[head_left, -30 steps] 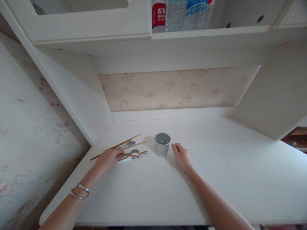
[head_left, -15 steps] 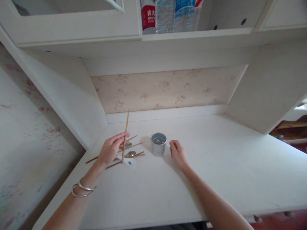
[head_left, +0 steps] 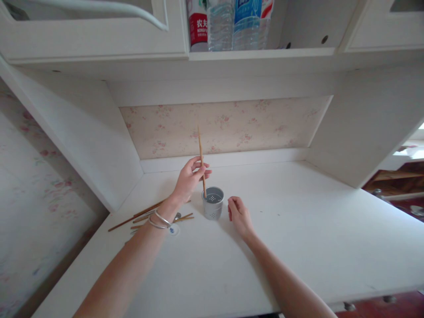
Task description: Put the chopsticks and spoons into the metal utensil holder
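My left hand (head_left: 190, 179) pinches one wooden chopstick (head_left: 201, 152) and holds it nearly upright, its lower tip just over the mouth of a small grey perforated metal cup (head_left: 212, 204). That cup stands on the white desk (head_left: 298, 234). Just right of the cup rests my right hand (head_left: 239, 215), fingers loosely curled, holding nothing. Several more chopsticks (head_left: 132, 217) lie on the desk to the left, partly hidden by my left forearm, together with a white ceramic spoon (head_left: 172, 229) and a metal spoon.
A white shelf unit hangs over the desk; water bottles (head_left: 232, 22) stand on the shelf above. Floral wallpaper (head_left: 225, 126) backs the alcove. White side panels close in the left and right.
My left hand lifted one chopstick off the pile, turned it upright and carried it right to above the cup. The right hand stayed beside the cup.
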Available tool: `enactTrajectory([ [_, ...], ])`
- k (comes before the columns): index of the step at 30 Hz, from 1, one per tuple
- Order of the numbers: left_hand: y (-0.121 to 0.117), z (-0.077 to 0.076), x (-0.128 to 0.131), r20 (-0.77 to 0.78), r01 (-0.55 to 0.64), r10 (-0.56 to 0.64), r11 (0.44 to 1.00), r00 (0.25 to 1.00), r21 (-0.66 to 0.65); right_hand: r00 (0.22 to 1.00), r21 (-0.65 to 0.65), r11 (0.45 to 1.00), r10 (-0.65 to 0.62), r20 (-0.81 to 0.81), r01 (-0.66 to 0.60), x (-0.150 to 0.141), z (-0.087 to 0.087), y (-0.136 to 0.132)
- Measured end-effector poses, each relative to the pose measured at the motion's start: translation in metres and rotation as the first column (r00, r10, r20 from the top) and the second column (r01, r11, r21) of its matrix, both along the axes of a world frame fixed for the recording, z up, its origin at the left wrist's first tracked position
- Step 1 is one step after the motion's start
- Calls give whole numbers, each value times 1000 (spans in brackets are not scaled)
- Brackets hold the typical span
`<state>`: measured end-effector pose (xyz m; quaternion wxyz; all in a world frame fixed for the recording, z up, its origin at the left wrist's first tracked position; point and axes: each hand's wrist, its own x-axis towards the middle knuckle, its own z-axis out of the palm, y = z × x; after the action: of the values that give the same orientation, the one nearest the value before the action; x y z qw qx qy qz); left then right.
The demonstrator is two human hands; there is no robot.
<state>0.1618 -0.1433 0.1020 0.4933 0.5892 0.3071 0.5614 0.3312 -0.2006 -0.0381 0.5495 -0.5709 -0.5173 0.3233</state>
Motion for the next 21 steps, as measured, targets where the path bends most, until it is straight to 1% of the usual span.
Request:
enactTrajectory([
  [3, 8, -13, 12, 29, -4, 6, 998, 1000, -65, 1000, -4, 1000, 13, -17, -13, -1, 0, 0],
  [5, 13, -23, 16, 16, -27, 28, 996, 999, -80, 1000, 1, 1000, 19, -19, -19, -2, 0, 0],
  [7, 17, -33, 18, -67, -79, 75, 995, 995, -54, 999, 8, 1000, 29, -14, -28, -2, 0, 0],
  [10, 21, -46, 16, -247, -171, 171, 985, 954, 20, 999, 4, 999, 35, -8, -35, -2, 0, 0],
  [12, 21, -54, 14, -302, -223, 227, 974, 926, 49, 999, -3, 999, 38, -8, -38, -2, -1, 1],
  [14, 21, -60, 12, -316, -254, 256, 966, 914, 48, 999, -3, 999, 41, -5, -41, -2, -2, 1],
  [17, 20, -68, 11, -319, -268, 251, 963, 914, -10, 999, -2, 999, 49, 2, -49, -2, -3, 1],
  [21, 18, -75, 9, -326, -242, 196, 964, 925, -108, 998, -8, 999, 53, 16, -53, -2, -4, 1],
])
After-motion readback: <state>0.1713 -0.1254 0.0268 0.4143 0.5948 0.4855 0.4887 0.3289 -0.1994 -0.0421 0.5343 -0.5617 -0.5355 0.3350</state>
